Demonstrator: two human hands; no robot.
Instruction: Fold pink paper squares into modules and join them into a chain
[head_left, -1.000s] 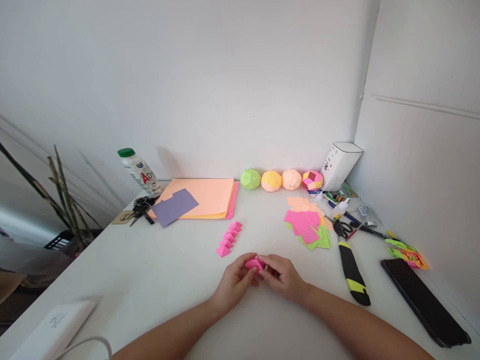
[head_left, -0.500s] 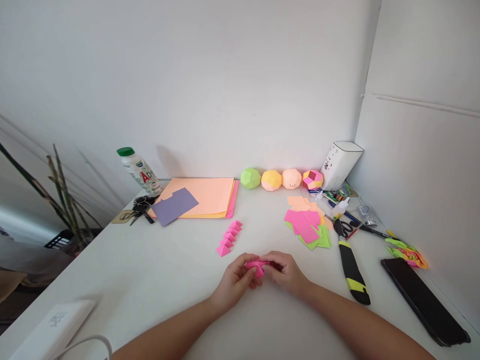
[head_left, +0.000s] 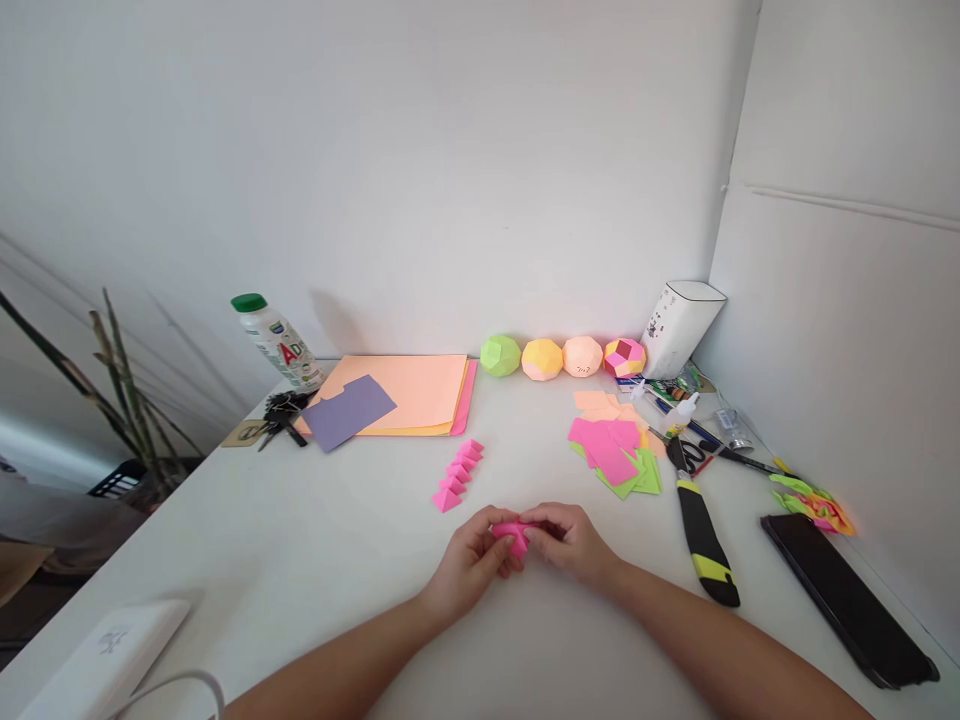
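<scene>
Between my two hands is a small folded piece of pink paper (head_left: 516, 535), held just above the white table. My left hand (head_left: 469, 560) pinches its left side between thumb and fingers. On the other side, the fingertips of my right hand (head_left: 574, 545) grip the right end; part of the paper is hidden behind them. Beyond my left hand, several folded pink paper pieces (head_left: 459, 475) lie nested in a slanting row. A loose pile of pink paper pieces (head_left: 611, 448), with green and peach ones, is farther off to the right.
Peach sheets (head_left: 412, 385) with a purple paper piece (head_left: 349, 412) lie back left, near keys (head_left: 283, 415) and a bottle (head_left: 277, 345). Faceted paper balls (head_left: 541, 360) line the wall. At right are a utility knife (head_left: 703, 545), scissors (head_left: 686, 455) and a phone (head_left: 847, 600).
The pink paper between my hands has been turned, and a flap now points downward. My right fingers have shifted their hold slightly. The row of folded pieces stays put.
</scene>
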